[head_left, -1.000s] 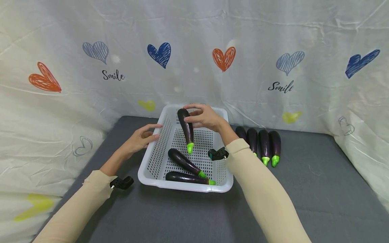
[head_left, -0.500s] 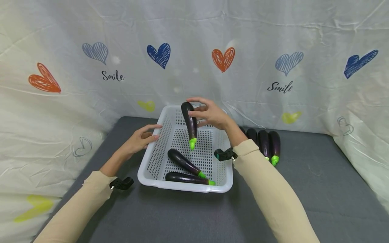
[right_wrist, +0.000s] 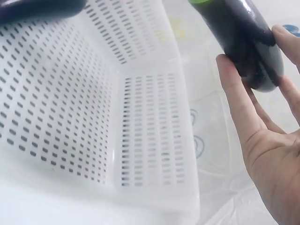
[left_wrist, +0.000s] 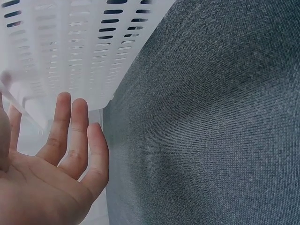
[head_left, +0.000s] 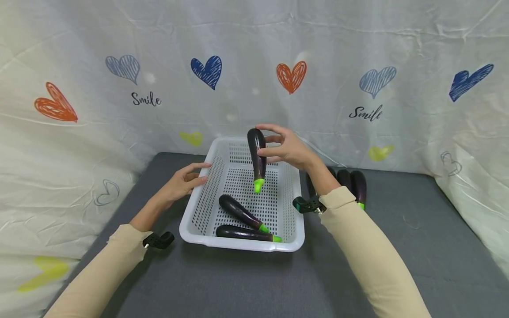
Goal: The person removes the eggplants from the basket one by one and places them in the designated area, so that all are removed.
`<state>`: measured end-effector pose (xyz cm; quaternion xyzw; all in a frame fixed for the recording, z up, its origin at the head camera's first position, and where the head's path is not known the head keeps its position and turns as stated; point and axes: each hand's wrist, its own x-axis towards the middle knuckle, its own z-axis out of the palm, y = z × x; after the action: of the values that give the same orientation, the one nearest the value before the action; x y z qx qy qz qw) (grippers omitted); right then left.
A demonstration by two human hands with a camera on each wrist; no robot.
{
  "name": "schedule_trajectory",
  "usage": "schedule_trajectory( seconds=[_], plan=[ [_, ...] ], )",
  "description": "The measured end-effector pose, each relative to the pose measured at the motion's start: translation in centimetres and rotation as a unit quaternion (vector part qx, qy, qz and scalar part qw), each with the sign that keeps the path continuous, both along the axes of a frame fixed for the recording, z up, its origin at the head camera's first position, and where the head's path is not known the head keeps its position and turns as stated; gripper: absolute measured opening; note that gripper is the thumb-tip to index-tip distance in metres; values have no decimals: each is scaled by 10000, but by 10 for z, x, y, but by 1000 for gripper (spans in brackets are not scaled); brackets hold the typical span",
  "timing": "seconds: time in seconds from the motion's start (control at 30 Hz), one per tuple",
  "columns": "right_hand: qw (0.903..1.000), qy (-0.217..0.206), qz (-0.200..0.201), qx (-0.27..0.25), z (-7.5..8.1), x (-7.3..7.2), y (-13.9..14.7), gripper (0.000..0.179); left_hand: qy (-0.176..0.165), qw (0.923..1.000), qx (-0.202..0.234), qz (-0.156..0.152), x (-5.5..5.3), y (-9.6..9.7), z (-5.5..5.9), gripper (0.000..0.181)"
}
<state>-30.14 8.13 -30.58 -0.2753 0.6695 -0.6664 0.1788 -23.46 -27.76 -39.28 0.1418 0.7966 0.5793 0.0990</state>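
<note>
My right hand holds a dark purple eggplant by its thick end, its green stem end pointing down over the back of a white perforated basket. In the right wrist view, fingertips and thumb pinch this eggplant from several sides. Two more eggplants lie in the front of the basket: one slanted, the other along the front wall. My left hand holds the basket's left rim, with thumb and forefinger at the top edge. In the left wrist view its other fingers are bent beside the outer wall.
Right of the basket, several eggplants stand in a row on the grey cloth, partly hidden by my right forearm. A white curtain printed with hearts hangs behind the table and at its sides.
My right hand has moved right and slightly up with the eggplant, away from the basket's middle. My right forearm now covers more of the row. The left hand and basket stay put.
</note>
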Motion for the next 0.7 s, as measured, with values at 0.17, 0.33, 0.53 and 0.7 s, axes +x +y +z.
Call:
schedule_trajectory(
  seconds=[0.17,0.33,0.53,0.7],
  plan=[
    [9998,185,27,115,0,2,7,73,-12,10000,16,-1,1,-1,0,55],
    [9994,292,-58,163,-1,6,14,73,18,10000,10,-13,0,0,0,55],
    [9991,346,-223,134,-4,11,21,72,19,10000,21,-30,0,0,0,55],
    [9985,437,-301,150,-6,16,29,72,23,10000,19,-24,0,0,0,55]
  ],
)
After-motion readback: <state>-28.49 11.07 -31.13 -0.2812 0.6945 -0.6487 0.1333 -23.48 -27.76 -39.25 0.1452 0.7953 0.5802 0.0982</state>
